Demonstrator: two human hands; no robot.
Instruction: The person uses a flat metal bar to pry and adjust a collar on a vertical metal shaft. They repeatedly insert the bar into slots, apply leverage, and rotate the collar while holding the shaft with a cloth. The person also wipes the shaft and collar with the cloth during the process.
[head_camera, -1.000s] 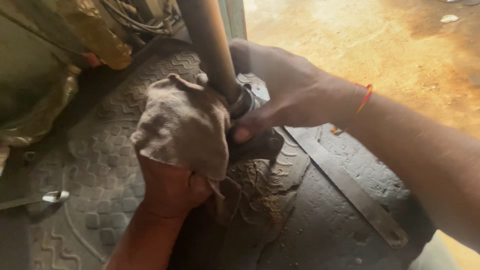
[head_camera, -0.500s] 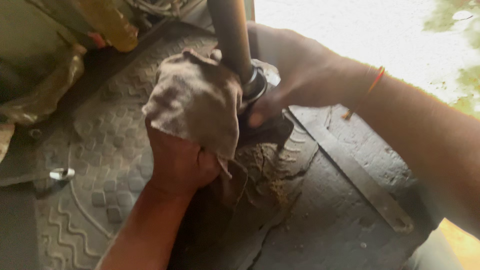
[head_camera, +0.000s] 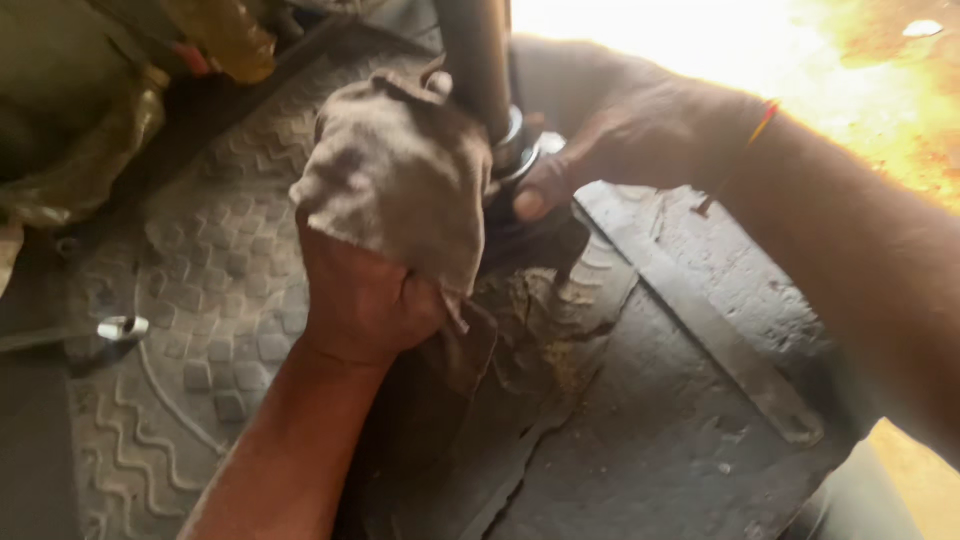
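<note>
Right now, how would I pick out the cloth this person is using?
Start at the dark upright pole rising from the patterned rubber floor mat. Pressed against its left side, just above the shiny metal collar, is the rag, bunched in the left hand. It is the only soft, crumpled, grey-brown thing there; the right hand opposite grips bare.

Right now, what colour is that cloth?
Dirty grey-brown rag, gripped in the left hand; head view.

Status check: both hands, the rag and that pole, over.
Left hand clenched on a dirty rag, pressed to the dark pole. Right hand grips the pole's metal collar. Torn rubber floor mat beneath; nothing blocking.
</note>
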